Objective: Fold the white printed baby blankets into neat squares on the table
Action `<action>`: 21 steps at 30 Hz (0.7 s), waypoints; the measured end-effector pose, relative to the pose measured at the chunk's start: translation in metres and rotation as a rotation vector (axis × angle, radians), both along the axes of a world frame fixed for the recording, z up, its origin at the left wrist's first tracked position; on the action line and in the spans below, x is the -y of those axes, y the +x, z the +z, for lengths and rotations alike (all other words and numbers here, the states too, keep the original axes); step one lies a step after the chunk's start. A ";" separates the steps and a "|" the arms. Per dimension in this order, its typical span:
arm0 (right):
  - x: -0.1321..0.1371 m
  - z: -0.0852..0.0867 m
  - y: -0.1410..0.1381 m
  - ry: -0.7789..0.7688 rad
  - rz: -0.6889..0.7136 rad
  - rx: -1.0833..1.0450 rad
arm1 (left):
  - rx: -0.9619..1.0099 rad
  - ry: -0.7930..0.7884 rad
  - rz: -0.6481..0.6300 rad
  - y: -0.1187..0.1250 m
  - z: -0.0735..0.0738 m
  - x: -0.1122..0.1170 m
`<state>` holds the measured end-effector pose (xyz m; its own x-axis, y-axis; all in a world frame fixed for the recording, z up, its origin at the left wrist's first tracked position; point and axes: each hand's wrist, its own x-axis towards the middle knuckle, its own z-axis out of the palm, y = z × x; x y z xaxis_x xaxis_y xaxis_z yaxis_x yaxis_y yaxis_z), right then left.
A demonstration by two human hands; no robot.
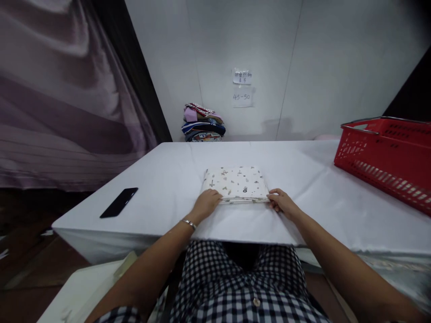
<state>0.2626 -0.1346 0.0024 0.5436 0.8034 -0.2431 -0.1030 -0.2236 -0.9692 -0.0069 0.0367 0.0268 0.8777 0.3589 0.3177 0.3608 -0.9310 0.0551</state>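
Observation:
A neatly folded white cloth with small dark and olive prints lies flat on the table, its layered fold edge facing me. My left hand grips its near left corner, fingers on top; the thumb is not clearly visible. At the near right corner, my right hand pinches the edge between thumb and fingers. What kind of cloth item it is cannot be made out in its folded form.
A white cloth covers the table. A black phone lies at the left, and a red plastic basket stands at the right. Behind the far edge is a stack of folded fabrics, near paper signs on the wall.

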 end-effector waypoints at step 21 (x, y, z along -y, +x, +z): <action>-0.011 0.017 -0.004 -0.203 0.009 0.481 | 0.116 -0.092 0.180 -0.042 -0.007 -0.005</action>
<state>0.2590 -0.1235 0.0194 0.6253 0.7713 -0.1191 0.3458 -0.4106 -0.8437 -0.0487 0.0421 0.0203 0.7567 0.5383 0.3711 0.5067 -0.8415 0.1874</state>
